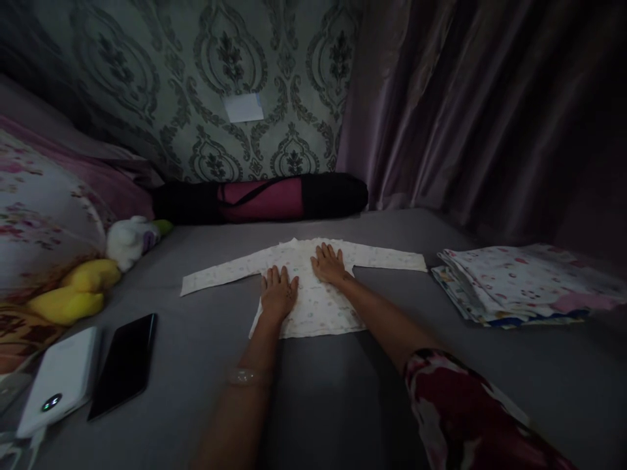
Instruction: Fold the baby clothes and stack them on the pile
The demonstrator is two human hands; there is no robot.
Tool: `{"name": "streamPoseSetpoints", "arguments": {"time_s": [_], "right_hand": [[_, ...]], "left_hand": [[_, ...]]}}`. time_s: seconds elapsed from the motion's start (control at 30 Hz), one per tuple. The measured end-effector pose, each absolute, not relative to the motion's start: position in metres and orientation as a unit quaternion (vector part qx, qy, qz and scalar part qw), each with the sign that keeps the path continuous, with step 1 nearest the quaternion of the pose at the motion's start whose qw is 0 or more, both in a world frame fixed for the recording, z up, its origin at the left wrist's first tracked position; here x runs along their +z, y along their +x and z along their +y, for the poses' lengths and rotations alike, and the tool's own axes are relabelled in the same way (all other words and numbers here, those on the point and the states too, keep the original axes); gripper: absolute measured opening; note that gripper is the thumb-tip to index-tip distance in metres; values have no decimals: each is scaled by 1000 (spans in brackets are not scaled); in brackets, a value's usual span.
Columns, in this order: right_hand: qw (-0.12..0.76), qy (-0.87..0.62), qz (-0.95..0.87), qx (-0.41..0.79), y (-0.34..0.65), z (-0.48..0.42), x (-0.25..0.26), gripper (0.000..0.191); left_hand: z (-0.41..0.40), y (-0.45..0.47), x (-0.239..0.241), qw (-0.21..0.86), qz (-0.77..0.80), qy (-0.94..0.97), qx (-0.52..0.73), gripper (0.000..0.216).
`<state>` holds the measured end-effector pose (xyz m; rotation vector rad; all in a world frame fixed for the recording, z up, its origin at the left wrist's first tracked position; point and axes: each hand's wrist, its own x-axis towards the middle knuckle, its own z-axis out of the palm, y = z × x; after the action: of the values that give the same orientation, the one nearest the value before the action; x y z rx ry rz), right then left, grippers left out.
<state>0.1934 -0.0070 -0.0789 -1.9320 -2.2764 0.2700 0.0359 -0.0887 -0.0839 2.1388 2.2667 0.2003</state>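
A small white long-sleeved shirt [318, 307] with a faint pattern lies spread on a grey sheet, its sleeves stretched out to both sides. My left hand [279, 294] rests flat on the left part of its body, fingers pointing away from me. Farther up, close to the neckline, my right hand [328, 264] lies palm down with its fingers spread. Neither hand grips anything. Parts of the shirt are covered by my hands and right forearm.
Folded printed cloths [529, 281] are stacked at the right. On the left are a black phone [125, 365], a white power bank [61, 378], a yellow plush toy [73, 294] and a white plush toy [127, 241]. A black and pink long bag [264, 199] lies along the wall.
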Motion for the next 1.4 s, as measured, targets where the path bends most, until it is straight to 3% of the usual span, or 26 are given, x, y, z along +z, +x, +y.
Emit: {"name": "streamPoseSetpoints", "arguments": {"time_s": [0.33, 1.0, 1.4], "right_hand": [[78, -646, -754, 84, 197, 6, -80, 60], [49, -468, -878, 84, 245, -160, -66, 56], [45, -380, -906, 179, 265, -211, -43, 48]], "left_hand": [[-88, 33, -84, 21, 727, 683, 71, 66], [-99, 33, -84, -32, 679, 728, 86, 63], [-172, 29, -69, 82, 531, 843, 32, 61]]}}
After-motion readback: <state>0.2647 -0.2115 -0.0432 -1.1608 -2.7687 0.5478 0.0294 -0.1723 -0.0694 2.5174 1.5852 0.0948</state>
